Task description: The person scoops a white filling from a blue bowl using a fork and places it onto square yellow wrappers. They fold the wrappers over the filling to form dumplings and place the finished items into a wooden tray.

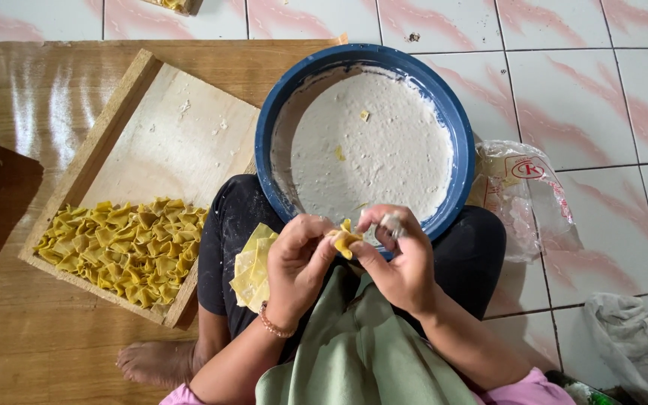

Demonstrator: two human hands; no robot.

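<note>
Both hands pinch one small folded yellow dough wrapper (344, 240): left hand (299, 264) and right hand (400, 259) closed on it, meeting over the lap.

One package in view: a crumpled clear plastic bag (523, 196) lying on the floor tiles just right of the blue bowl (459, 120), touching its rim. It has red print with a round red logo mark, and pale yellowish contents show through. No screens or signs.
</note>
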